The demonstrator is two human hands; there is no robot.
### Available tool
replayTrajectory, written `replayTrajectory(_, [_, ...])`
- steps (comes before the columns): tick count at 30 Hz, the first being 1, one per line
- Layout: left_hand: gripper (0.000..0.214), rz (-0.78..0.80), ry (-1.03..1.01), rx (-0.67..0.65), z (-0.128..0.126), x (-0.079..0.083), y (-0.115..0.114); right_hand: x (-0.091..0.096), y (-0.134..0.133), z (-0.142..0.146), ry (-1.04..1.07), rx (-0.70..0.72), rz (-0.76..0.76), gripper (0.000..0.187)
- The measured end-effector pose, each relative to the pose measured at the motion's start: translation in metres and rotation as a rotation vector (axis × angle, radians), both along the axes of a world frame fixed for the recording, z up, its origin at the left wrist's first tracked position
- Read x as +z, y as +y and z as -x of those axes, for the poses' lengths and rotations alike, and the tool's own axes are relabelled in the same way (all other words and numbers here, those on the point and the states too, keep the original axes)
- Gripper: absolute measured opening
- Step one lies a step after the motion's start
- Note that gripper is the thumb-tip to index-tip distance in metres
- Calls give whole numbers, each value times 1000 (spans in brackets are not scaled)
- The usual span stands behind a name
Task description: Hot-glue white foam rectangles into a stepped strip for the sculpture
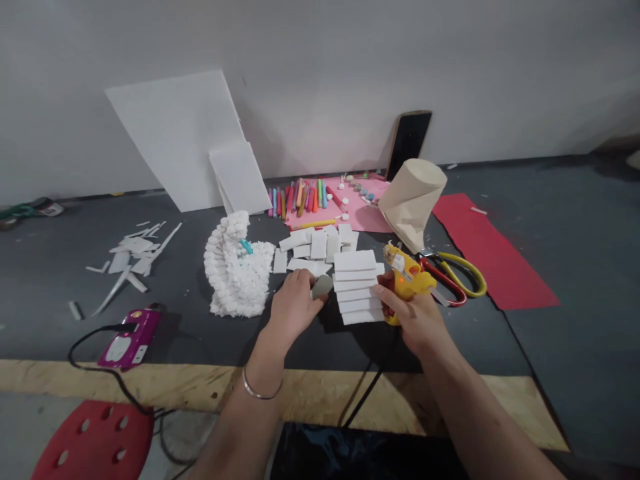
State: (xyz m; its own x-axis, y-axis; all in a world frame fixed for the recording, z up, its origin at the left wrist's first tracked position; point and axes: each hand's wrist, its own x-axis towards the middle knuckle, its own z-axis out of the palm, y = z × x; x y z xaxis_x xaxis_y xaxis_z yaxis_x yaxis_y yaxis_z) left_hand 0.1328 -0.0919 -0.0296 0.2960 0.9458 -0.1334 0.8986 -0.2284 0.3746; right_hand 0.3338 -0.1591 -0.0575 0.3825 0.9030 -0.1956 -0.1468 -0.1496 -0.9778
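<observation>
The right hand (419, 321) holds overlapping white strips (357, 288).

On the table (185, 280), offcuts (137, 245) are lying left of the left hand (295, 303), scissors (453, 256) beyond the right hand (419, 319); behind the scissors, a paper cone (415, 197) is standing before a phone (413, 137).

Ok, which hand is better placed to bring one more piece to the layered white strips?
Probably the left hand: it holds a small greyish piece close beside the layered white strips. The right hand looks occupied, holding those strips and the yellow glue gun.
</observation>
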Motion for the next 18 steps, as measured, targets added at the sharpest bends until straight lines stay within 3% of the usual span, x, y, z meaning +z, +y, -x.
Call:
replayTrajectory(5, [12,44,-120,78,9,-2,7,7,0,3,-9,31,-9,27])
replayTrajectory(8, [10,-151,-183,121,12,-2,12,7,-1,3,-3,73,-7,27])
replayTrajectory(11, [16,-291,-412,171,10,2,12,7,-1,3,-24,93,-6,27])
replayTrajectory(13, [27,-154,-656,166,4,5,8,8,-1,4,-49,109,-18,27])
replayTrajectory(18, [47,431,-1157,26,-18,8,-8,16,-1,6,-119,148,-46,27])
